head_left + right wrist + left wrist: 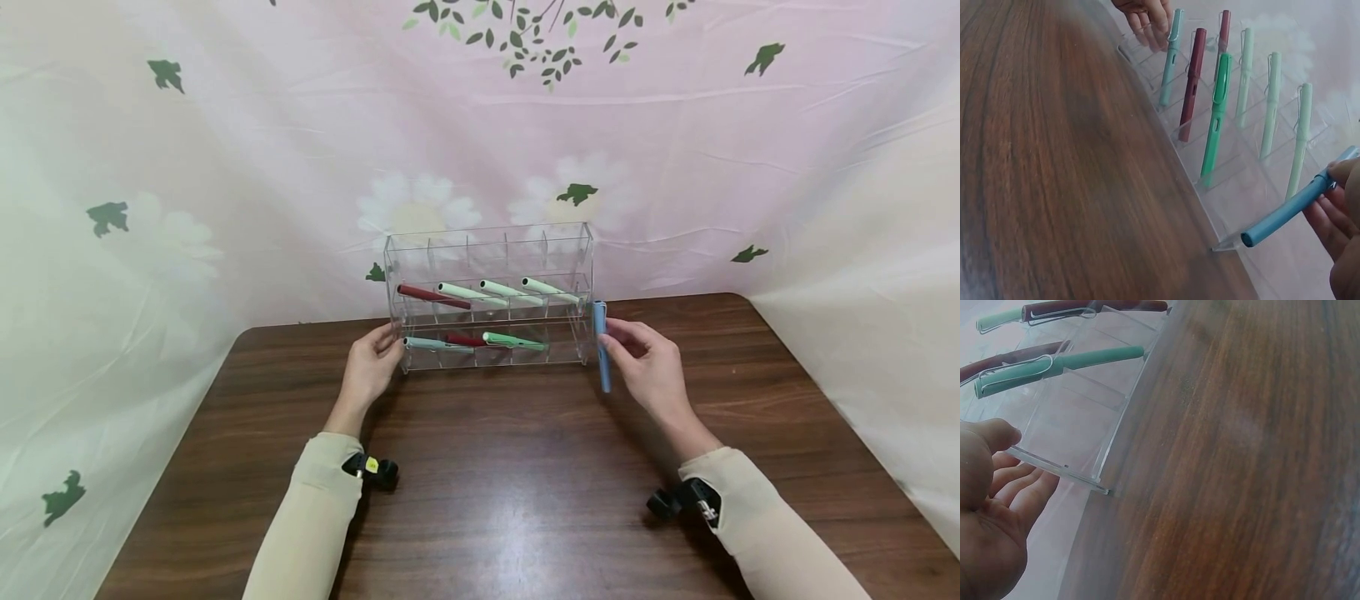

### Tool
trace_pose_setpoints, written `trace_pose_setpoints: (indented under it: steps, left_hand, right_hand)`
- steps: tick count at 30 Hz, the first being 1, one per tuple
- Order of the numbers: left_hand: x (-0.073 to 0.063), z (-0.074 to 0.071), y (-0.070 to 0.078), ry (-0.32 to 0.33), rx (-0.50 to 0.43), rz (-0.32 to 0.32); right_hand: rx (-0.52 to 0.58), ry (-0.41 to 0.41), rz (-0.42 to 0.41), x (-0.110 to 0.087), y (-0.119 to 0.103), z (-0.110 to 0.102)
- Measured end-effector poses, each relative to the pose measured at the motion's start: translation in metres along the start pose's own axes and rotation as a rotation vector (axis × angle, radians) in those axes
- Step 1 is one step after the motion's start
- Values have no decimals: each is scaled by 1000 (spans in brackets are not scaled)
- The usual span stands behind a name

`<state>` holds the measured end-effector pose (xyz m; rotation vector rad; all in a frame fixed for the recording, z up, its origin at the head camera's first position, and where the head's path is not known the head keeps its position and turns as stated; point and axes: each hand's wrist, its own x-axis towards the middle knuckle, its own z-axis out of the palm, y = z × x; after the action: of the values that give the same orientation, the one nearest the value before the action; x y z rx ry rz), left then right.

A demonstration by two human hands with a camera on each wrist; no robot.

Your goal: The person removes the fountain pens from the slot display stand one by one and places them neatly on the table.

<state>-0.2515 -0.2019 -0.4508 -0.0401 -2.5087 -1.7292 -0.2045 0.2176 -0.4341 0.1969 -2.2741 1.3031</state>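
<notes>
A clear acrylic rack (pixel 570 360) with tiered compartments stands on the table. My left hand (pixel 369 364) holds its left side panel, thumb on one face and fingers on the other (pixel 1034 494). Just off the rack's right end, my right hand (pixel 651 367) pinches a blue pen (pixel 602 350), nearly upright in the head view. The upper row holds a dark red pen (pixel 431 296) and three pale green pens (pixel 468 292). In the lower row lie a light blue pen (pixel 435 344), another dark red pen (pixel 463 340) and a bright green pen (pixel 513 341).
The dark wooden table (pixel 495 500) extends in front of the rack and to both sides. Behind it hangs a pink cloth (pixel 300 167) printed with flowers and leaves. Pale cloth (pixel 885 292) also hangs along the sides.
</notes>
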Motion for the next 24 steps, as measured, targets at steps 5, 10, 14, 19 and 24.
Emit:
trace_pose_setpoints:
  steps: [5, 10, 14, 19, 24]
  left_hand:
    - [-1, 0, 0, -5, 7, 0]
    - [-2, -2, 0, -12, 17, 12]
    - [-2, -2, 0, -17, 15, 14]
    - [-1, -1, 0, -13, 23, 15]
    - [-1, -1, -1, -12, 36, 14]
  right_hand:
    - [-43, -45, 87, -1, 8, -4]
    - [-84, -137, 185, -2, 16, -8]
    - [-114, -182, 230, -2, 22, -10]
    - [-161, -197, 252, -1, 26, -10]
    - [-148, -223, 289, -1, 30, -9]
